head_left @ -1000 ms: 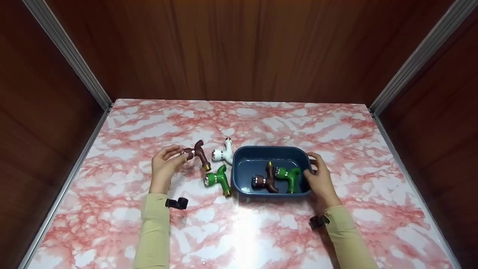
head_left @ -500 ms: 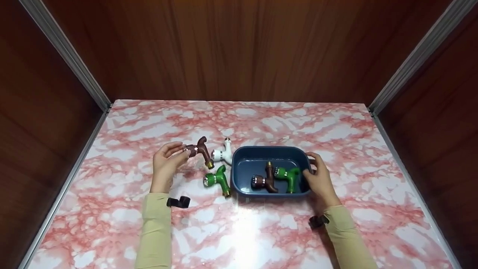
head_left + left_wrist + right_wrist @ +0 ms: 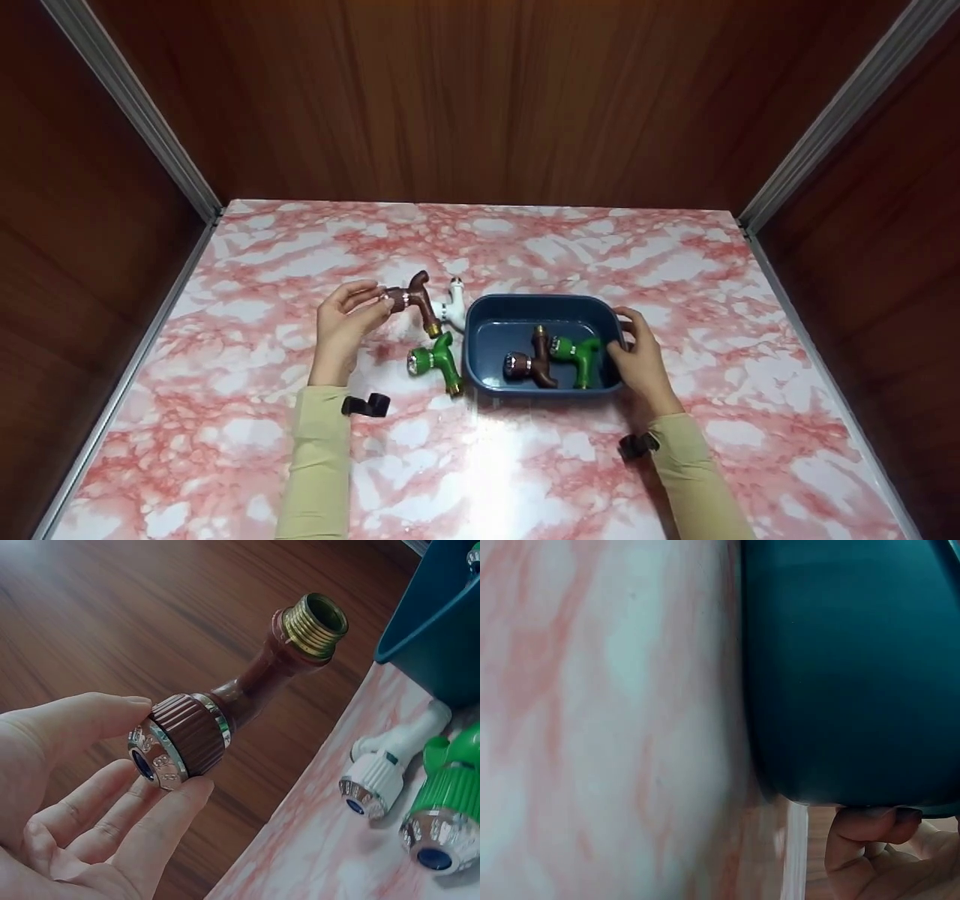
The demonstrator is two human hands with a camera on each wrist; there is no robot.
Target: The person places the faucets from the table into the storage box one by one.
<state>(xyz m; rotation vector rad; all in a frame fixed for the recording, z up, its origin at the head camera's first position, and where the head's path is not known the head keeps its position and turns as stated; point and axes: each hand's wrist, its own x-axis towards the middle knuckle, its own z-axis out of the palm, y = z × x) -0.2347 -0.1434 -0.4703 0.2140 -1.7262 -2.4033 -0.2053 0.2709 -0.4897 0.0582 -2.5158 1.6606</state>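
Observation:
My left hand [image 3: 346, 322] pinches a brown tap [image 3: 421, 304] by its ribbed knob, thumb on one side and fingers on the other. In the left wrist view the brass threaded end of this brown tap [image 3: 259, 682] points up and away from the hand. A white tap [image 3: 454, 309], partly hidden behind the held one, lies beside the blue bin [image 3: 541, 391]. Nearer the front is a green tap [image 3: 436, 361] on the table. My right hand [image 3: 643, 360] grips the right wall of the bin, thumb over the rim. Another brown tap [image 3: 531, 364] and another green tap [image 3: 577, 352] lie inside.
The pink and white marbled table [image 3: 420, 480] is enclosed by brown wood-grain panels [image 3: 480, 105] at the back and sides. Metal strips [image 3: 817, 112] run along the corners. Black wrist mounts [image 3: 366, 405] sit at both sleeves.
My left hand has moved right and slightly away from me with the brown tap, which now overlaps the white tap in the head view. The right hand stays on the bin.

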